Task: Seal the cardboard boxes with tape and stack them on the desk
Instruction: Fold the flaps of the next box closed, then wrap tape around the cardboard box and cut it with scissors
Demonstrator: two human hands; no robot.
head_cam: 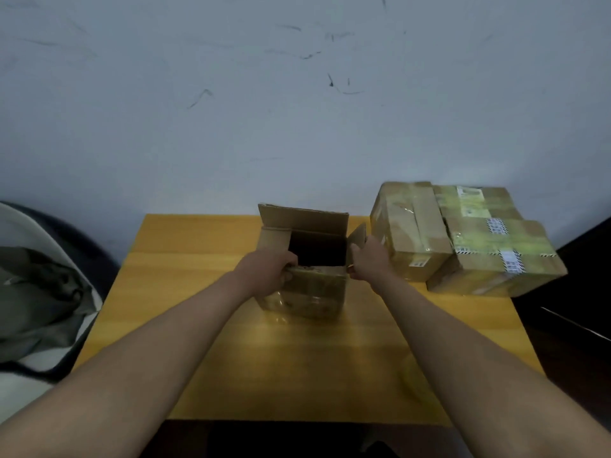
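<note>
Hands on an open box

Hands hold a small cardboard box [305, 285] in the middle of a yellow wooden desk [205, 292]. The box is open at the top, and it looks dark inside. The back flap stands up. The left hand [269, 271] curls its fingers over the near left edge of the box. The right hand [368, 259] grips the right side, by the small flap there. Two closed boxes [463, 236] with shiny tape and labels sit side by side, touching, at the far right corner of the desk. A white chair [29, 292] with dark cloth on it stands to the left.
</note>
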